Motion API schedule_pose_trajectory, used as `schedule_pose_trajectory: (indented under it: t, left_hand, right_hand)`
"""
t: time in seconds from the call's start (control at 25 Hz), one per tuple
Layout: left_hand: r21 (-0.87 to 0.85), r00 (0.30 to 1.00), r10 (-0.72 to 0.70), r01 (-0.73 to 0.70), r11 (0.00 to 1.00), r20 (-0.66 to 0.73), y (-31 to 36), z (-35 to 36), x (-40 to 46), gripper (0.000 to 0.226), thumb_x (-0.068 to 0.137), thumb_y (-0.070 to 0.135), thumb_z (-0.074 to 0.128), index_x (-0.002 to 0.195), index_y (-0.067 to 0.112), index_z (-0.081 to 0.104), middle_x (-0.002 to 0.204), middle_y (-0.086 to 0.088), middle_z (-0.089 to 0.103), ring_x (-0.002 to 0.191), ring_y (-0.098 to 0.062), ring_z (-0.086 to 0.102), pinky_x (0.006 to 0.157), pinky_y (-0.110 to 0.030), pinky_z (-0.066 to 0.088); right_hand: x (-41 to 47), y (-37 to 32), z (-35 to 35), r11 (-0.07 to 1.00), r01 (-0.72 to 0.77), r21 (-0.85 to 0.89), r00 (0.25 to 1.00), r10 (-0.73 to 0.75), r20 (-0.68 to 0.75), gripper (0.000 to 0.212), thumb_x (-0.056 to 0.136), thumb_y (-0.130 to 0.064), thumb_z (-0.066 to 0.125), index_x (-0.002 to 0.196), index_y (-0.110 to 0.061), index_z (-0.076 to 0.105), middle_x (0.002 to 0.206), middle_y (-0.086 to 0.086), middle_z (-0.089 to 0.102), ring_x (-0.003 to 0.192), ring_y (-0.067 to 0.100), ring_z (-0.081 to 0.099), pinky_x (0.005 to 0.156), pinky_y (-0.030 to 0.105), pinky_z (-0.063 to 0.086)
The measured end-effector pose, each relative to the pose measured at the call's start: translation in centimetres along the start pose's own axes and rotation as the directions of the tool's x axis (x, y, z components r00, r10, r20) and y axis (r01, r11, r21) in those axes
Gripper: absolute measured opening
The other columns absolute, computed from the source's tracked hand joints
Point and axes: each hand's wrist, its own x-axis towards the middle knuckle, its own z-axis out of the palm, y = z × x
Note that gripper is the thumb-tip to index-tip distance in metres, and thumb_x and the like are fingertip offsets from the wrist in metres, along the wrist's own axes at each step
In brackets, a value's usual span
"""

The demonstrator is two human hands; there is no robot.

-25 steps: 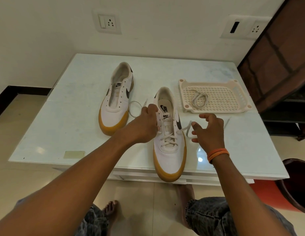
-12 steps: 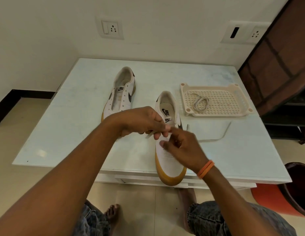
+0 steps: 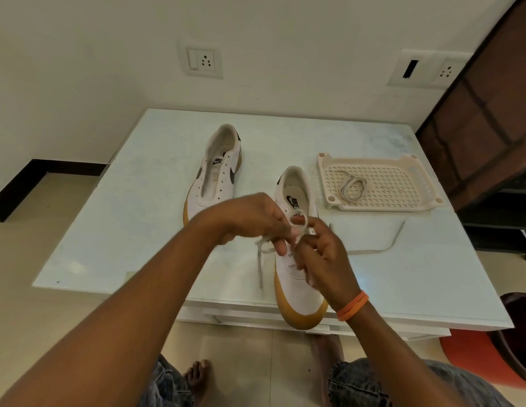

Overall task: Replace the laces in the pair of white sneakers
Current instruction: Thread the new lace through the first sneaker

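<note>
Lace [image 3: 266,248] is pinched in the curled-finger grip of both left hand [image 3: 256,218] and right hand [image 3: 326,254] above the near sneaker [image 3: 300,301].

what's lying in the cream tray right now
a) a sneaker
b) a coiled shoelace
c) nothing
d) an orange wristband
b: a coiled shoelace lies on the grid floor of the tray, while both sneakers sit outside it on the table.

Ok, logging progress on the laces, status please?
Both hands, left and right, pinch the lace over the near sneaker. Far sneaker unlaced. Spare lace coiled in tray. Nothing in the way.
</note>
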Motion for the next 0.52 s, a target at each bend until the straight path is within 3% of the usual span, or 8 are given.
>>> schedule_pose_trajectory:
  t: [0.08,0.16,0.24,0.36,0.44,0.52]
  left_hand:
    - [0.011,0.999,-0.047,0.047,0.999,0.027,0.3,1.0,0.6,0.021,0.089,0.030,0.067,0.088,0.011,0.076,0.073,-0.004,0.073,0.068,-0.012,0.060,0.084,-0.033,0.048]
    - [0.011,0.998,-0.057,0.057,0.998,0.010,0.5,1.2,1.1,0.021,0.090,0.029,0.066,0.084,0.011,0.075,0.066,-0.003,0.069,0.063,-0.013,0.057,0.075,-0.030,0.047]
    - [0.010,0.998,-0.057,0.057,0.998,0.008,0.4,0.9,1.2,0.021,0.091,0.029,0.066,0.080,0.013,0.075,0.062,-0.001,0.065,0.058,-0.011,0.054,0.065,-0.026,0.045]
    - [-0.042,0.996,-0.076,0.078,0.996,0.042,0.2,-0.3,0.7,0.023,0.088,0.034,0.067,0.083,0.014,0.077,0.060,0.001,0.062,0.055,-0.010,0.049,0.060,-0.023,0.040]
    - [-0.163,0.998,-0.062,0.060,0.985,-0.005,0.2,-1.6,0.0,0.028,0.084,0.036,0.068,0.087,0.009,0.076,0.058,0.002,0.058,0.053,-0.009,0.046,0.059,-0.023,0.038]
    - [-0.300,0.996,-0.028,0.002,0.954,-0.081,0.2,-3.0,-0.5,0.035,0.077,0.039,0.069,0.090,0.007,0.075,0.056,0.002,0.055,0.051,-0.009,0.044,0.060,-0.024,0.040]
  right_hand:
    - [0.2,-0.7,-0.6,0.996,0.020,0.085,0.999,-0.016,-0.051,0.034,0.091,-0.009,0.058,0.121,-0.018,0.045,0.054,-0.007,0.058,0.047,0.005,0.054,0.049,0.013,0.042]
    - [0.0,-0.9,-0.9,0.986,-0.006,0.164,1.000,0.002,0.022,0.046,0.092,-0.011,0.054,0.134,-0.022,0.037,0.057,0.000,0.060,0.044,0.005,0.053,0.047,0.011,0.041]
    - [0.0,-0.8,-1.0,0.995,0.019,0.098,0.997,-0.026,0.069,0.047,0.098,-0.010,0.052,0.140,-0.026,0.040,0.060,0.005,0.062,0.044,0.005,0.054,0.049,0.008,0.040]
    - [0.5,-0.1,-1.4,0.964,0.187,-0.186,0.982,-0.186,0.024,0.017,0.097,-0.015,0.055,0.107,-0.014,0.069,0.057,-0.009,0.057,0.050,0.004,0.056,0.053,0.008,0.041]
    - [0.4,0.5,-1.3,0.964,0.160,-0.214,0.987,-0.156,0.037,0.016,0.096,-0.015,0.056,0.088,-0.009,0.069,0.056,-0.010,0.054,0.046,0.004,0.054,0.048,0.009,0.039]
    - [-0.1,0.5,-0.7,0.979,0.087,-0.182,0.995,-0.075,0.072,0.012,0.097,-0.019,0.054,0.093,-0.013,0.063,0.059,-0.005,0.055,0.044,0.006,0.053,0.043,0.014,0.040]
